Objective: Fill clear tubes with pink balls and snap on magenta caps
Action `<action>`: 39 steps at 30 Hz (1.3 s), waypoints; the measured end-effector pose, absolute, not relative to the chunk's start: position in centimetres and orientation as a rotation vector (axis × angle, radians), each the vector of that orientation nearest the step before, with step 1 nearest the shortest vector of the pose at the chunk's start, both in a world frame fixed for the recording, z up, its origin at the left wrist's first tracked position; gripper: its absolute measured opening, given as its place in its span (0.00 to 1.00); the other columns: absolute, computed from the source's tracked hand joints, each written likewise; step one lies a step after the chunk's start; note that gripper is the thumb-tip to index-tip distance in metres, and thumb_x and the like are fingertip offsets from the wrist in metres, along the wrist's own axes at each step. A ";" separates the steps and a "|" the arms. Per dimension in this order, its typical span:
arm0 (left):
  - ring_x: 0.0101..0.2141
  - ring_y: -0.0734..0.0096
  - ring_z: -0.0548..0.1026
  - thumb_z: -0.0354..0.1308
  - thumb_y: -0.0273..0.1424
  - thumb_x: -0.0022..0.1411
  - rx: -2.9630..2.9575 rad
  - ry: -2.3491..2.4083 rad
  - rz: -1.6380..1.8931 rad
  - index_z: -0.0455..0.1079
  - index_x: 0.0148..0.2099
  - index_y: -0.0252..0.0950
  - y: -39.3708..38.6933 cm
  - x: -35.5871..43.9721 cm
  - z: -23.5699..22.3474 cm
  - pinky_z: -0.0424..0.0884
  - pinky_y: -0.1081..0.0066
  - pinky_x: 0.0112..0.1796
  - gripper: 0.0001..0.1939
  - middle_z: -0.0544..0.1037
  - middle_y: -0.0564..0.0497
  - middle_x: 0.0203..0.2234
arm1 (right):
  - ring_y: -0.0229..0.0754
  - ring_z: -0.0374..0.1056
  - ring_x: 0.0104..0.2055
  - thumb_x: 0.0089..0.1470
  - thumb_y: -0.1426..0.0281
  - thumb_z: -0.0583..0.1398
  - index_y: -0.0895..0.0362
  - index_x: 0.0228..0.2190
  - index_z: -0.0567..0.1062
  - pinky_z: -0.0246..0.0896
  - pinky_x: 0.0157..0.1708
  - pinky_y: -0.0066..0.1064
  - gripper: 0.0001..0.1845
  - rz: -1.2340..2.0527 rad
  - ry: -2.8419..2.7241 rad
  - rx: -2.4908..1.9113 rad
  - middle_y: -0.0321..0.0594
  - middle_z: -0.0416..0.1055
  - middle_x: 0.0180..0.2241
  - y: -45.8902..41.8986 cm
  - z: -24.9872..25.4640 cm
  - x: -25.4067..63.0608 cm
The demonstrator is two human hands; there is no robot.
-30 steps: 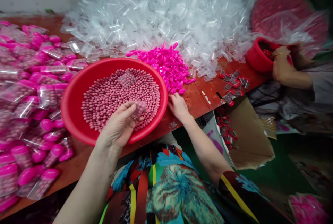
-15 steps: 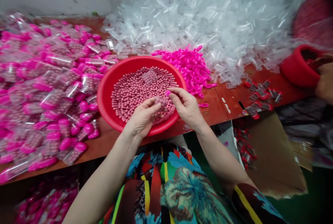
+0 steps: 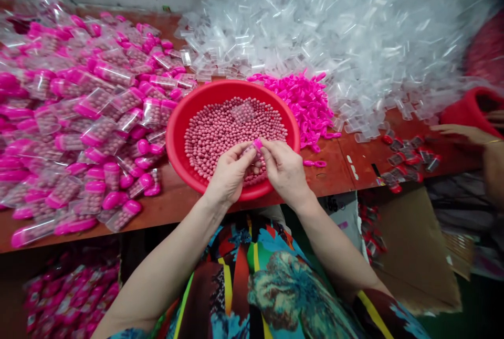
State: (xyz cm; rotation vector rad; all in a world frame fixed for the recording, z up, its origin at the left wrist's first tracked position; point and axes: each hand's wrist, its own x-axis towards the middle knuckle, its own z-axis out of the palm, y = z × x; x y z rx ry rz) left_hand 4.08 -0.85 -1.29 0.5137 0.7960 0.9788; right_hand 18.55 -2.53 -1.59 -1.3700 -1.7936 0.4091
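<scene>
Drawn closer together since half a second ago, both hands now meet over the near right part of a round red plastic bowl (image 3: 173,145) in the head view. The left hand (image 3: 227,173) grips a small clear plastic container (image 3: 248,149), partly hidden by fingers; the right hand (image 3: 287,171) pinches a bright pink plastic cap (image 3: 257,143) at its end. Round pink beads (image 3: 220,137) fill the bowl. Pink-capped, bead-filled containers (image 3: 98,134) lie left, loose pink caps (image 3: 301,108) right, clear plastic containers (image 3: 307,34) far.

Near frame centre I saw a small bright-pink plastic cap (image 3: 257,143) right beside a clear plastic container (image 3: 248,149), mostly hidden.
</scene>
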 end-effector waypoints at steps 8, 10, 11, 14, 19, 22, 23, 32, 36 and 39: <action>0.23 0.82 0.67 0.76 0.36 0.49 0.532 0.774 1.007 0.78 0.39 0.32 -1.2 4.0 -1.0 0.62 0.79 0.24 0.18 0.74 0.54 0.26 | 0.46 0.73 0.37 0.70 0.65 0.52 0.59 0.41 0.78 0.70 0.41 0.40 0.17 0.146 -1.982 -1.270 0.48 0.78 0.34 -2.4 -0.7 18.5; 0.23 0.82 0.67 0.75 0.38 0.51 0.592 0.763 0.923 0.78 0.39 0.32 -1.3 3.9 -0.6 0.61 0.79 0.23 0.17 0.73 0.54 0.25 | 0.43 0.70 0.31 0.70 0.57 0.52 0.56 0.31 0.78 0.68 0.36 0.37 0.23 0.212 -1.912 -1.290 0.43 0.75 0.27 -1.9 0.4 18.8; 0.22 0.82 0.67 0.74 0.38 0.52 0.623 0.756 0.881 0.78 0.38 0.32 -1.4 3.8 -0.5 0.61 0.79 0.23 0.17 0.73 0.54 0.24 | 0.41 0.69 0.29 0.70 0.54 0.50 0.56 0.29 0.78 0.67 0.35 0.36 0.27 0.300 -1.849 -1.297 0.41 0.73 0.25 -1.6 0.9 18.7; 0.22 0.81 0.67 0.73 0.38 0.54 0.700 0.722 0.809 0.79 0.39 0.33 -1.5 3.7 -0.3 0.61 0.78 0.24 0.15 0.73 0.54 0.24 | 0.41 0.72 0.35 0.68 0.43 0.40 0.55 0.37 0.80 0.68 0.38 0.34 0.39 0.734 -1.623 -1.271 0.41 0.75 0.30 -0.2 1.5 18.0; 0.18 0.83 0.62 0.72 0.39 0.55 0.791 0.715 0.801 0.76 0.36 0.32 -1.6 3.7 -0.3 0.52 0.77 0.20 0.15 0.69 0.56 0.20 | 0.43 0.75 0.43 0.61 0.34 0.37 0.51 0.61 0.69 0.71 0.40 0.33 0.47 1.252 -1.436 -1.167 0.43 0.78 0.40 1.0 0.6 16.6; 0.18 0.82 0.60 0.73 0.39 0.53 0.841 0.780 0.838 0.75 0.34 0.31 -1.7 4.0 -0.2 0.53 0.77 0.20 0.17 0.67 0.57 0.17 | 0.44 0.74 0.47 0.64 0.37 0.39 0.48 0.63 0.67 0.71 0.46 0.37 0.42 1.195 -1.552 -1.191 0.42 0.78 0.44 0.7 0.3 16.8; 0.17 0.83 0.60 0.73 0.39 0.52 0.852 0.803 0.853 0.74 0.33 0.31 -1.7 4.1 -0.2 0.52 0.77 0.20 0.17 0.66 0.57 0.17 | 0.45 0.73 0.49 0.64 0.38 0.42 0.48 0.62 0.68 0.70 0.50 0.39 0.40 1.122 -1.614 -1.212 0.42 0.77 0.45 0.6 0.2 16.8; 0.18 0.79 0.68 0.69 0.32 0.52 0.460 0.897 0.929 0.75 0.34 0.32 -0.6 4.1 -0.6 0.55 0.78 0.17 0.10 0.73 0.54 0.21 | 0.46 0.75 0.45 0.67 0.43 0.42 0.54 0.52 0.73 0.70 0.49 0.42 0.35 0.887 -1.189 -1.378 0.45 0.78 0.41 2.3 -1.7 15.9; 0.32 0.71 0.79 0.66 0.29 0.55 0.443 0.881 1.131 0.80 0.37 0.32 -0.1 4.3 -1.4 0.73 0.74 0.34 0.07 0.82 0.49 0.31 | 0.53 0.68 0.58 0.64 0.51 0.57 0.56 0.58 0.70 0.60 0.61 0.49 0.29 0.570 -1.715 -1.475 0.51 0.74 0.55 0.0 -1.5 16.9; 0.46 0.63 0.79 0.66 0.29 0.55 0.506 0.839 1.163 0.82 0.42 0.32 -0.2 4.5 -1.7 0.71 0.66 0.53 0.11 0.84 0.45 0.42 | 0.61 0.65 0.60 0.58 0.57 0.63 0.65 0.63 0.64 0.57 0.60 0.55 0.39 0.297 -2.106 -1.599 0.60 0.69 0.59 -1.5 -1.2 17.2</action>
